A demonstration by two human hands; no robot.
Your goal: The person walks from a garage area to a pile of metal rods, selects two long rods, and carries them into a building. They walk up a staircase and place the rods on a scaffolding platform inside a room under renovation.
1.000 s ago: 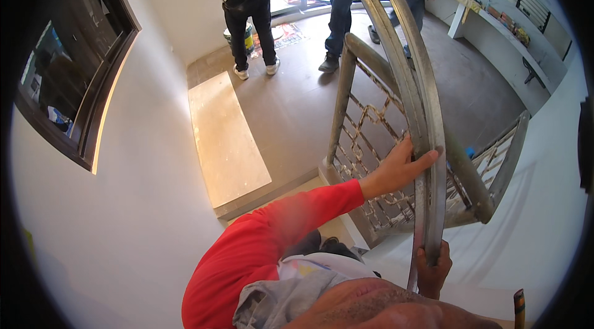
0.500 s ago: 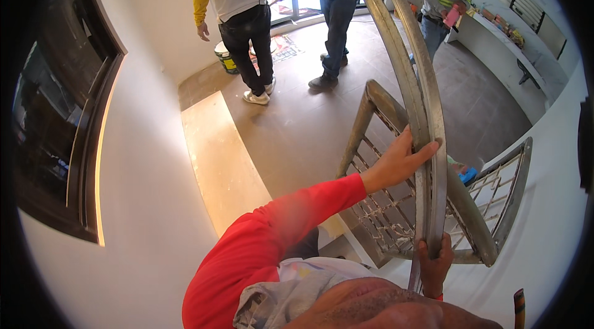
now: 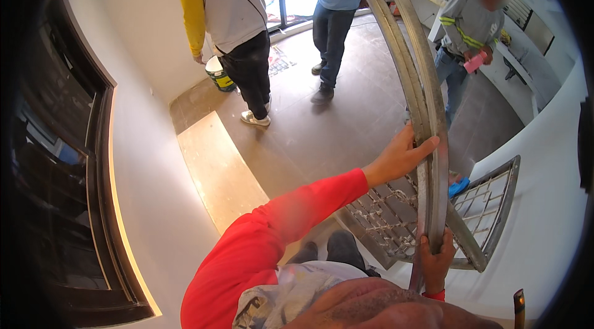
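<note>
So both hands are on the pair of curved metal rails point(image 3: 432, 97), which sweep up past the metal grille point(image 3: 469, 241), crossing in front of it and arching way above it. The left hand point(image 3: 401, 159) has them just above the grille: they run between thumb and fingers, thumb laid across the front, the other fingers mostly out of sight behind, so it's about half closed around the metal. The right hand point(image 3: 437, 261) is lower, in front of the grille's bottom part, curled pretty snugly round the rails, a digit showing on either side. Can't really tell where its palm sits.

Pose-wise, the left arm in its red sleeve point(image 3: 247, 236) reaches across from lower left of the grille, hand angled up. The right one comes up from below, wrist roughly upright, red cuff showing. There's a pale board point(image 3: 216, 171) left of the grille, and a person in grey point(image 3: 464, 22) stands beyond it, holding something pink point(image 3: 475, 63).
</note>
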